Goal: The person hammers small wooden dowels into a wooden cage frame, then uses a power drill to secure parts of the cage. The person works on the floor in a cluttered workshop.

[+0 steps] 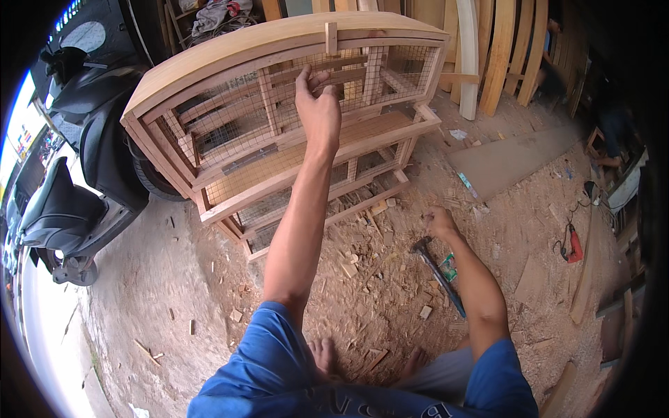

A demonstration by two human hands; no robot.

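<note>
A wooden cage with wire mesh panels and a curved top stands ahead of me. My left hand is raised in front of its upper mesh door, with fingers bent and apart; whether they touch the mesh I cannot tell. Above that hand, a small wooden block sits upright at the top edge of the frame. Lower and to the right is my right hand, its fingers drawn together; anything in them is too small to make out. A hammer with a dark handle lies below it, beside my forearm.
A black scooter is parked close to the cage's left side. Long boards lean at the back right. Wood scraps and shavings cover the floor near my feet. On the right are a flat panel, a red corded tool and another person.
</note>
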